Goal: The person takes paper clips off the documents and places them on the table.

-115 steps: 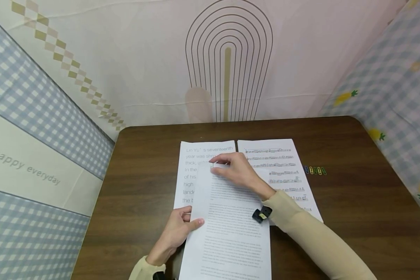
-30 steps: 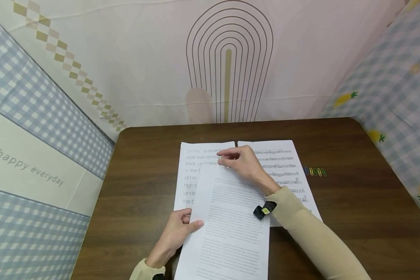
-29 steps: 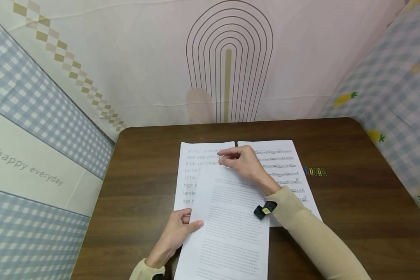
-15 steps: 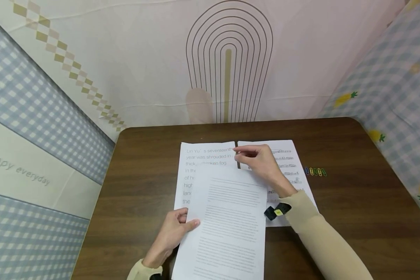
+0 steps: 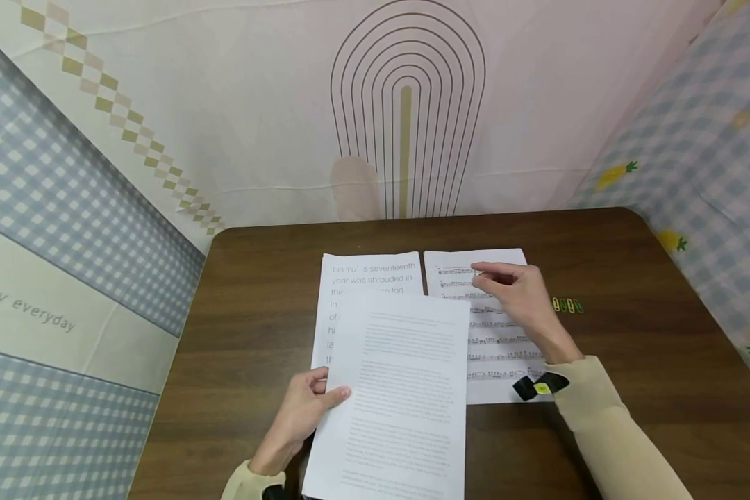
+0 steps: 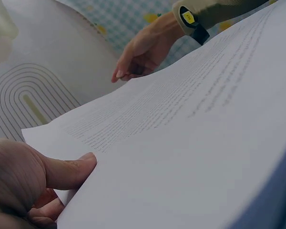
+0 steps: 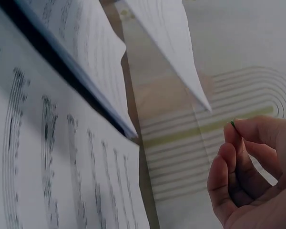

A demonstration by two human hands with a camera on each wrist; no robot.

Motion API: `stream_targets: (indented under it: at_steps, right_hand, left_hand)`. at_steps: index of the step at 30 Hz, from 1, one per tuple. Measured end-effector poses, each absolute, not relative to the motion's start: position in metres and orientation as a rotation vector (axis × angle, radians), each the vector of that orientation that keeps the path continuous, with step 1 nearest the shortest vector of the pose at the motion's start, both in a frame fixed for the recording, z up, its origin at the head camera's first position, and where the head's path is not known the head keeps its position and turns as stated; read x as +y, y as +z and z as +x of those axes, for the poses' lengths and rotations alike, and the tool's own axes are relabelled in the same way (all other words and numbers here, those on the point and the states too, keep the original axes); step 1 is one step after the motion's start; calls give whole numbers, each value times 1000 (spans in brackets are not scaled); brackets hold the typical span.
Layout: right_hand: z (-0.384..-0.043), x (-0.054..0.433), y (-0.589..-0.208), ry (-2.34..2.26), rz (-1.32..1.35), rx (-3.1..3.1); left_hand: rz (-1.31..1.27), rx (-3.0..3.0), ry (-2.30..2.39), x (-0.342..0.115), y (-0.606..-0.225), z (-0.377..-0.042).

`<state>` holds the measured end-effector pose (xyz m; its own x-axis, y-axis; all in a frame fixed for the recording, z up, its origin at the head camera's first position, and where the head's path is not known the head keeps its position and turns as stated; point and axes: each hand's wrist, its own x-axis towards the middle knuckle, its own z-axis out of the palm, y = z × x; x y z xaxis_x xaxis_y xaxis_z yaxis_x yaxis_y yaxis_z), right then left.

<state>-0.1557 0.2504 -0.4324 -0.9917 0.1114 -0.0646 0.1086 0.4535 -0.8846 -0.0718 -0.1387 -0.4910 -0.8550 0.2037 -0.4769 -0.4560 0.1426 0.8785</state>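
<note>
My left hand (image 5: 300,410) pinches the left edge of the printed sheets (image 5: 406,396), thumb on top and fingers beneath, as the left wrist view also shows. The sheets are raised over a page in large type (image 5: 375,267) and partly cover it. My right hand (image 5: 521,298) hovers above the sheet music (image 5: 494,354), apart from the held sheets. Its thumb and forefinger pinch a small green paper clip (image 7: 232,123); only the tip shows in the right wrist view. The large-type page and the sheet music lie side by side.
A short row of coloured paper clips (image 5: 567,305) lies right of the sheet music, its left end hidden behind my right hand. Everything lies on a dark wooden table (image 5: 250,312). Patterned cloths (image 5: 275,104) hang behind and at both sides.
My right hand has moved right, from the top edge of the held sheets to above the sheet music. My left hand and the sheets have shifted slightly left.
</note>
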Motion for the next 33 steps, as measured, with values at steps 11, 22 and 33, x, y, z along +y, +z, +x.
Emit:
stream_targets:
  at_steps: [11, 22, 33]
  right_hand:
    - [-134, 316, -451, 1492, -406, -2668]
    - [-119, 366, -462, 1379, -509, -2693]
    - [-116, 400, -480, 1253, -576, -2719]
  left_hand:
    - [-259, 1938, 1761, -149, -491, -75]
    - [-319, 1974, 1772, -155, -491, -76]
    - [-377, 2045, 1749, -160, -493, -77]
